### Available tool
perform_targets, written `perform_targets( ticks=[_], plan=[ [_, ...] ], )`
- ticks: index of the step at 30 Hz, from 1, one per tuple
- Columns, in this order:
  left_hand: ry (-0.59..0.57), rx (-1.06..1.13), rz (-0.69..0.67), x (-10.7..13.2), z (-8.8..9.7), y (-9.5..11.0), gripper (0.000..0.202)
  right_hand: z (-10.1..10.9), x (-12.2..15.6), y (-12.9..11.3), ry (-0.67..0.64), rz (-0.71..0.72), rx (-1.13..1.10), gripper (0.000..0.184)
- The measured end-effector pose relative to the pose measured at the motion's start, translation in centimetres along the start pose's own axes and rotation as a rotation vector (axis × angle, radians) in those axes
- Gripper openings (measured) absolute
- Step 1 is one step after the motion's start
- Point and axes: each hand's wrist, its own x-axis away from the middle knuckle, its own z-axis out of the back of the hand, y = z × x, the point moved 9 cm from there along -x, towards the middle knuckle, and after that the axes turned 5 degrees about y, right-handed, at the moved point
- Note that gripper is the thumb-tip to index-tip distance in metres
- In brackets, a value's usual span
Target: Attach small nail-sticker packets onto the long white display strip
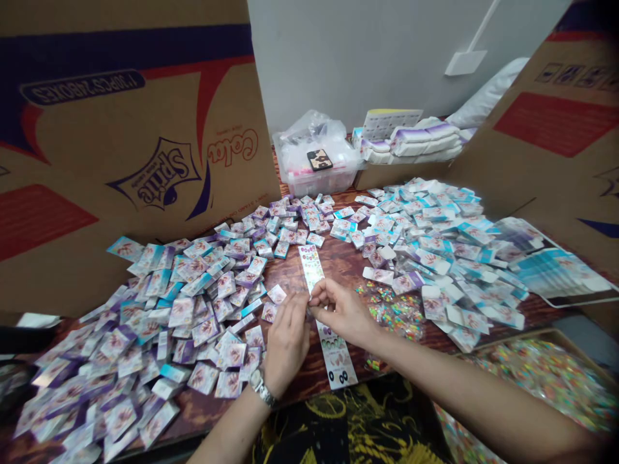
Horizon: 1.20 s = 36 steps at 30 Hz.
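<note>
I had my left hand [289, 332] and right hand [342, 310] close together, fingers bent, though what they grasped I could not tell, and the strip [335, 351] beneath could, I judged, shift if dragged by the right hand toward boxes [231, 353] left of the left hand.

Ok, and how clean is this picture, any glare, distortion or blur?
Head view: a whitish sheen on the far part of the sticker strip; wide-angle stretch makes the left carton and right carton lean; the top right corner is dark; the candy packets at lower right look soft.
</note>
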Motion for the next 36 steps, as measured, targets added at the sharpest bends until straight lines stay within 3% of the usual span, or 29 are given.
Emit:
perform_targets(
  ticks=[4, 7, 11, 17, 21, 23, 26, 30, 36],
  plan=[
    [-0.018, 0.051, 0.031, 0.0, -0.1, -0.2, 0.053, -0.1, 0.6, -2.2, -0.071, 0.246, 0.277, 0.014],
    [-0.033, 0.119, 0.132, -0.1, 0.1, -1.0, 0.052, -0.4, 1.6, -3.6, -0.130, 0.478, 0.462, 0.017],
    [-0.073, 0.206, 0.221, -0.2, 0.0, -1.5, 0.050, -0.4, 2.0, -3.9, -0.179, 0.569, 0.508, 0.023],
    [-0.041, 0.220, 0.182, -0.8, 0.4, -0.7, 0.042, 0.6, 1.2, -3.7, -0.072, 0.427, 0.340, 0.019],
    [-0.044, 0.190, 0.130, -0.8, 0.2, -0.4, 0.037, 1.0, 0.6, -1.0, 0.005, 0.181, 0.133, 0.041],
    [-0.044, 0.162, 0.096, -0.8, 0.1, -0.2, 0.038, 0.7, 0.7, 0.5, 0.014, 0.071, -0.002, 0.034],
    [-0.042, 0.117, 0.052, -0.9, 0.0, 0.2, 0.043, 0.9, 1.2, 0.8, 0.091, 0.077, -0.051, 0.014],
    [-0.052, 0.063, 0.046, -1.3, -0.1, 0.4, 0.045, 1.4, 1.6, -0.9, 0.141, 0.206, 0.019, 0.016],
    [-0.007, 0.027, 0.105, -1.3, -0.3, 0.4, 0.051, 1.2, 0.6, 1.3, 0.134, 0.008, -0.192, 0.017]
  ],
)
